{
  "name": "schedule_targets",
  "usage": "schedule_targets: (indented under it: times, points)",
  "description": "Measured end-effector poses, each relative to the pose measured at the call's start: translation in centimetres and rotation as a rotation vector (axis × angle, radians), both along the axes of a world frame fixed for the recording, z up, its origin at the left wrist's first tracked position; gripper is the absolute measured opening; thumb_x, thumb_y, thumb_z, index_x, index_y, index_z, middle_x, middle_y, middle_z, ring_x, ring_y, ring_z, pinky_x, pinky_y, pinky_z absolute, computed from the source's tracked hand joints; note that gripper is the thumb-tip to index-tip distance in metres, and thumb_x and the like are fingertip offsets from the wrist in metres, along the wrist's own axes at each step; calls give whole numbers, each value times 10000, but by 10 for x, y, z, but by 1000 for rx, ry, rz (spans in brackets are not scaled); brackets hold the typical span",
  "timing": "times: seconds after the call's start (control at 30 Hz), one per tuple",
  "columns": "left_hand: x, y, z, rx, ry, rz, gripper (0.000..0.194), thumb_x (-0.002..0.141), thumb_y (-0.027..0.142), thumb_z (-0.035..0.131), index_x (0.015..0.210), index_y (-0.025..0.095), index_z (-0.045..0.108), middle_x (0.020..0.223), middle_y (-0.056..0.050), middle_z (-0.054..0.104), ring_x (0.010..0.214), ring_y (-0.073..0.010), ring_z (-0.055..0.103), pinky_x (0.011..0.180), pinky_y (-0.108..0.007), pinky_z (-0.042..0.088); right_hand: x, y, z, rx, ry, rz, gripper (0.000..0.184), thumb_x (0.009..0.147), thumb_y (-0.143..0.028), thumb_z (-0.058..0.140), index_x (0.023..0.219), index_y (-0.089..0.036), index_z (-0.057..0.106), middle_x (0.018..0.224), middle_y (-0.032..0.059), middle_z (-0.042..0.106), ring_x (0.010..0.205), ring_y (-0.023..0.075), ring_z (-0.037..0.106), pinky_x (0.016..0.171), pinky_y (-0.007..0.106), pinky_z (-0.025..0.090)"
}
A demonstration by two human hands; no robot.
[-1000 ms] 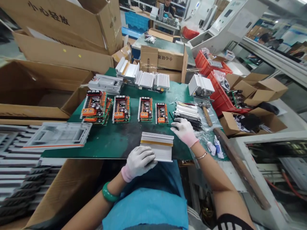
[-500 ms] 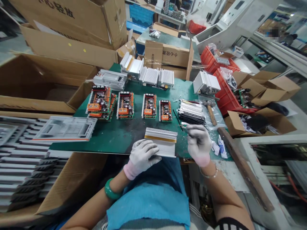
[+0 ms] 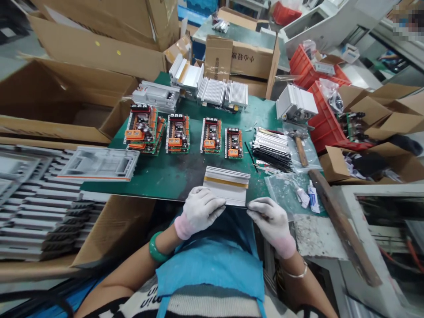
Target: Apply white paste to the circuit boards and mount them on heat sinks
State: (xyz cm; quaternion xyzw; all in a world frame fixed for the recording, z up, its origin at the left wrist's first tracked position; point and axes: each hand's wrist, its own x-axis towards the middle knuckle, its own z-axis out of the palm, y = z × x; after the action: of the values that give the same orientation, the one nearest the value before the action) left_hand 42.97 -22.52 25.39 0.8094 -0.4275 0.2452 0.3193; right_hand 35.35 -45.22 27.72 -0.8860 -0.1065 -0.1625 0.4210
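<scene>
A silver finned heatsink (image 3: 228, 194) with a yellow-brown strip across it lies at the table's front edge. My left hand (image 3: 203, 207), in a white glove, is closed at its front left corner, fingers pressed together. At the front right corner my right hand (image 3: 270, 218), also gloved, pinches the end of a thin black strip (image 3: 236, 206). That strip runs along the heatsink's near edge toward my left fingertips, which appear to close on its other end. Beyond the heatsink stand several green circuit boards (image 3: 212, 136) with orange terminal blocks.
A pile of silver and black strips (image 3: 272, 148) lies to the right, beside a hammer (image 3: 300, 148). A glue tube (image 3: 313, 196) and a long wooden handle (image 3: 344, 227) are nearer. Grey housings (image 3: 99, 164) are stacked left; more heatsinks (image 3: 212, 92) stand at the back.
My right hand has come from near the strip pile toward me and down to the heatsink's front right corner. My left hand stays at the heatsink's left. The view has tilted slightly.
</scene>
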Motion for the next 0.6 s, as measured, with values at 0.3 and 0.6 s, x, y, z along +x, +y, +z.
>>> schedule_targets:
  times: [0.3,0.6]
  points:
    - [-3,-1,-10,-88,-146,165,234,873,424,694,968,217,643,835,-19,726,823,-184,671,828,-349,460,10,-15,-5,-554,-34,-57,235,976,-254,489,1002,-210,718,910,74,675,738,151,632,647,257,479]
    - [2,-8,-33,-17,-169,30,131,862,337,713,924,238,655,817,38,739,752,-138,663,718,-319,438,30,-25,1,-821,57,27,290,952,-199,507,1129,-273,725,887,54,653,723,152,585,637,262,375]
